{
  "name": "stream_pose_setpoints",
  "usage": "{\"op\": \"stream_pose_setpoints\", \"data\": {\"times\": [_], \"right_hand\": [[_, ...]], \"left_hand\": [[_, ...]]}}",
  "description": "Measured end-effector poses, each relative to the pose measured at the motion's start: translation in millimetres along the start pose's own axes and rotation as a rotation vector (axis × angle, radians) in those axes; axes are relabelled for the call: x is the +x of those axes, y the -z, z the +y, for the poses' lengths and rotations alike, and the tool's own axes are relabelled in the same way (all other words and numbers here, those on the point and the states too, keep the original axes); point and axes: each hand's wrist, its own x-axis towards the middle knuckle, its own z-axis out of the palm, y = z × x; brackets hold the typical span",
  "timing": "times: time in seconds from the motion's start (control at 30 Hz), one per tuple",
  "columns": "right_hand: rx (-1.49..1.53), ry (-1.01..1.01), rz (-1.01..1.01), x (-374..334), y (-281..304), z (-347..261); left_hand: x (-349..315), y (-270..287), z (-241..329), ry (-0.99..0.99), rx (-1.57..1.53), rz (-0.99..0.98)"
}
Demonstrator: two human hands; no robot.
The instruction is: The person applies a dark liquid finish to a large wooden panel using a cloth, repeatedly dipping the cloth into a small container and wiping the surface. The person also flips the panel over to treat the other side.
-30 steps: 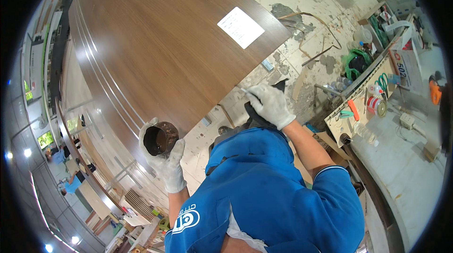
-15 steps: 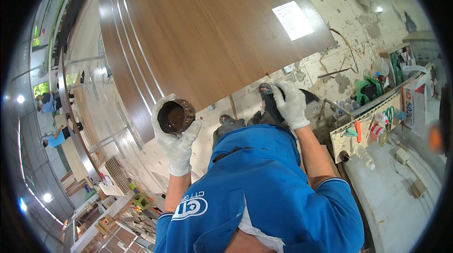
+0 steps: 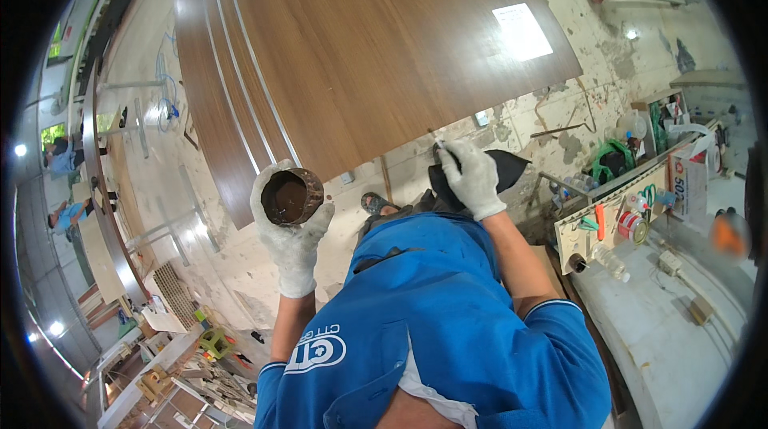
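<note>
Brown cup (image 3: 292, 196) sits clasped in the left hand (image 3: 291, 249); apart, the right hand (image 3: 475, 181) pinches a slim tool (image 3: 439, 139).

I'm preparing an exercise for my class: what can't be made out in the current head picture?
All in the head view:
Container, its lower left side: hidden by the left hand.
Thin item, its held end: hidden by the right hand.
Brown panel, its far end: cut off by the upper edge.
Orange thing, its kind: too blurred.
White sheet, its print: too small.

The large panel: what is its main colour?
The panel is brown, with wood grain, clearest in the head view.
</note>
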Motion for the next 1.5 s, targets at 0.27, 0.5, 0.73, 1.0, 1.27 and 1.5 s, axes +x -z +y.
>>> {"op": "stream_pose_setpoints", "data": {"times": [0.27,0.5,0.73,1.0,1.27,1.5], "right_hand": [[-0.035,-0.22,0.218,-4,-4,-12],[-0.005,-0.143,0.142,-7,-12,-16],[0.006,0.011,-0.046,-10,-28,-33],[-0.098,-0.224,0.185,-7,1,-3],[0.075,-0.018,-0.067,-13,-56,-53],[0.052,-0.134,0.064,-20,-53,-62]], "left_hand": [[-8,27,-12,-0.026,0.058,-0.003],[-8,37,-19,-0.032,0.004,-0.002],[-4,40,-24,-0.063,0.03,-0.023],[4,41,-23,0.001,-0.005,-0.054],[8,45,-25,-0.098,0.014,-0.06],[2,69,-37,-0.077,0.011,-0.043]]}}
